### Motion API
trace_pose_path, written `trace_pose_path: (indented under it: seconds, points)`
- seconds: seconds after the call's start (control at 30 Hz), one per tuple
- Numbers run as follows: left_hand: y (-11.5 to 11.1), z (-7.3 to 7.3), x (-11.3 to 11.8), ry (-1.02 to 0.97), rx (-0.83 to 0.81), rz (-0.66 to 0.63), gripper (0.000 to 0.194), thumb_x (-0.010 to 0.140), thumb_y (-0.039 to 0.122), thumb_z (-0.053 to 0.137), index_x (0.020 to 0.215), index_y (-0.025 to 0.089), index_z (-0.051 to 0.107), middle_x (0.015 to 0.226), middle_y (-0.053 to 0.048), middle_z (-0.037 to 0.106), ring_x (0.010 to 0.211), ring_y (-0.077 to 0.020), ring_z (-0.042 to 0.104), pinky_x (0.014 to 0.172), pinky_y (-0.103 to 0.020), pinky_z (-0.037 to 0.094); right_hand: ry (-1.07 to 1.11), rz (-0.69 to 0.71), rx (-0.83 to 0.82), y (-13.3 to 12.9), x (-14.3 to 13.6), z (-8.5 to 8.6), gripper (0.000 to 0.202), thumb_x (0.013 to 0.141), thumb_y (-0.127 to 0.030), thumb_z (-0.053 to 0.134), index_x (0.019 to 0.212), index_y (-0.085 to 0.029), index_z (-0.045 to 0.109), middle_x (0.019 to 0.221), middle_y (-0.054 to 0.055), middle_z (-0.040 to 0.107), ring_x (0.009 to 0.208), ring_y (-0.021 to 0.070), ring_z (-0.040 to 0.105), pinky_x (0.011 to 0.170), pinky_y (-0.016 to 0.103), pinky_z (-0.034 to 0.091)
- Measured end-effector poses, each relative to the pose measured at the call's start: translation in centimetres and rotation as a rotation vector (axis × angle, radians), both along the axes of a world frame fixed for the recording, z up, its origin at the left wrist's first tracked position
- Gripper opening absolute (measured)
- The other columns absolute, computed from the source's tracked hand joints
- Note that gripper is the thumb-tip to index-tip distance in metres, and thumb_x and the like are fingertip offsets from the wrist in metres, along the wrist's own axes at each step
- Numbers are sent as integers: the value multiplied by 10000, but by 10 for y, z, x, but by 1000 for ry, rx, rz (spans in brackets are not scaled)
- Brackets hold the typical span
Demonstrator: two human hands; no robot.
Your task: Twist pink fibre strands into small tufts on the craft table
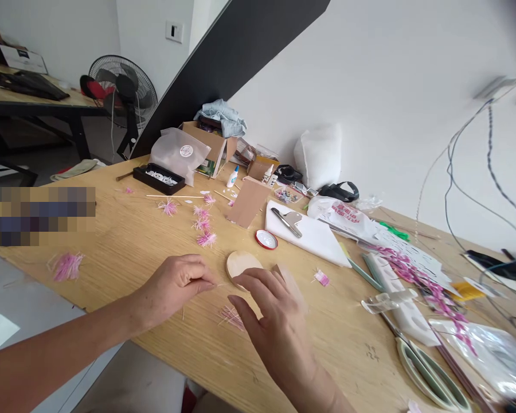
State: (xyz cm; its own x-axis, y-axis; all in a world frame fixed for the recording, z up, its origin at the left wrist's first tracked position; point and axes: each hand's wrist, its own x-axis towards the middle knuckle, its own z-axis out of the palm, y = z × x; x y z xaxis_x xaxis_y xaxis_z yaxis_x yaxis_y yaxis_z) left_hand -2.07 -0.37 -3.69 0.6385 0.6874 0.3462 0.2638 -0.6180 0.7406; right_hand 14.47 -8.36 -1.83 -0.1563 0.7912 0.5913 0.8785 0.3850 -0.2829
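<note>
Green-handled scissors lie nearest you, well to the right of the round wooden disc, the landmark here. Your right hand hangs over the disc's near right edge, partly hiding it, thumb and forefinger apart. On the tabletop just on your side of the disc lie loose pink strands. Your left hand is left of the disc, thumb and fingertips pressed together; whether they grip a fine strand you cannot tell. Just beyond the disc, to its right, sits a red-rimmed jar lid; past that, a metal bulldog clip rests on a white slab. Beyond the disc to the left are pink-and-white tassels, and farther back, a black tray holding white pieces.
</note>
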Motion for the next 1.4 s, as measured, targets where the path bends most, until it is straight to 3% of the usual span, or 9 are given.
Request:
trace_pose_path:
  seconds: [0.2, 0.5, 0.63, 0.77, 0.93, 1.13, 1.4]
  points:
    - [7, 3, -1, 22, -133, 16, 150, 767, 158, 560, 662, 181, 664, 646, 28, 575, 624, -116, 553, 584, -219, 419, -49, 49, 8, 15, -1, -5, 102, 788, -126, 562, 855, -174, 623, 788, 48, 608, 738, 178, 504, 647, 300, 438]
    - [16, 2, 0, 27, -219, 51, 151, 730, 213, 565, 609, 185, 650, 631, 22, 597, 629, -132, 561, 601, -238, 434, 40, 108, -114, 31, -4, -9, 174, 810, -127, 536, 674, -194, 622, 689, 17, 596, 682, 149, 492, 631, 273, 417]
    - [24, 2, -14, -52, -251, 178, 135, 742, 243, 550, 808, 196, 659, 781, -1, 627, 741, -158, 592, 676, -272, 473, 89, 49, -175, 41, -8, -11, 178, 773, -94, 544, 638, -192, 606, 671, 8, 589, 676, 146, 507, 624, 266, 419]
    - [25, 0, -40, -70, -164, 304, 180, 820, 291, 478, 887, 197, 615, 840, -15, 613, 802, -164, 585, 693, -288, 487, 44, -3, -276, 54, -15, -19, 194, 729, -52, 552, 591, -184, 588, 653, 6, 598, 667, 151, 519, 626, 272, 415]
    - [13, -14, -62, 10, 41, 300, 174, 859, 199, 429, 851, 195, 602, 798, -4, 591, 744, -127, 569, 647, -232, 468, -27, -19, -368, 65, -23, -30, 192, 741, -65, 544, 602, -186, 599, 663, 12, 605, 680, 157, 527, 626, 272, 411]
    - [5, -33, -69, 125, 112, 282, 200, 872, 148, 400, 886, 201, 593, 836, -17, 574, 756, -124, 563, 642, -209, 471, -58, -6, -422, 72, -30, -37, 186, 767, -93, 539, 618, -184, 604, 672, 21, 606, 689, 166, 524, 628, 280, 415]
    - [1, -39, -68, 161, 134, 286, 212, 870, 122, 396, 878, 206, 591, 829, -13, 581, 756, -131, 564, 650, -226, 470, -116, -13, -423, 77, -32, -43, 180, 767, -99, 536, 625, -174, 618, 661, 32, 601, 678, 171, 530, 617, 285, 422]
